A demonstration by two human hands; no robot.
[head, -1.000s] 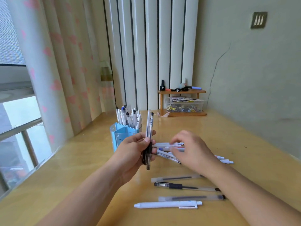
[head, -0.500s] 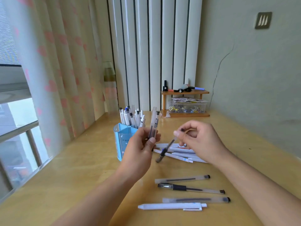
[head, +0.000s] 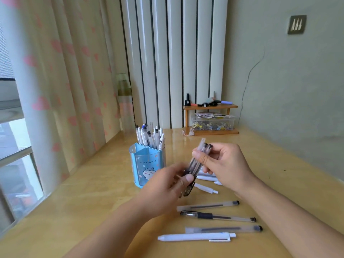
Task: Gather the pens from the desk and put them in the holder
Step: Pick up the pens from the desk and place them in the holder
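A blue pen holder (head: 147, 165) with a cat picture stands on the wooden desk (head: 89, 192), several pens upright in its back compartment. In front of it both hands meet on a small bundle of clear pens (head: 195, 164), held tilted above the desk. My left hand (head: 167, 190) grips the bundle's lower end, blurred. My right hand (head: 223, 164) pinches its upper end. Several pens lie loose on the desk: a clear pen (head: 207, 206), a black-grip pen (head: 217, 216), another clear pen (head: 223, 229), a white pen (head: 197, 237), and more white pens (head: 205, 188) partly hidden under my right hand.
A small wooden shelf (head: 210, 107) with a clear plastic box (head: 213, 123) of small items stands at the back against the radiator (head: 175, 62). A pink-patterned curtain (head: 55, 81) and window run along the left. The wall bounds the desk on the right.
My right hand lifted a pen from the pile and brought it to the ones in my left hand. Both hands now hold the bundle together.
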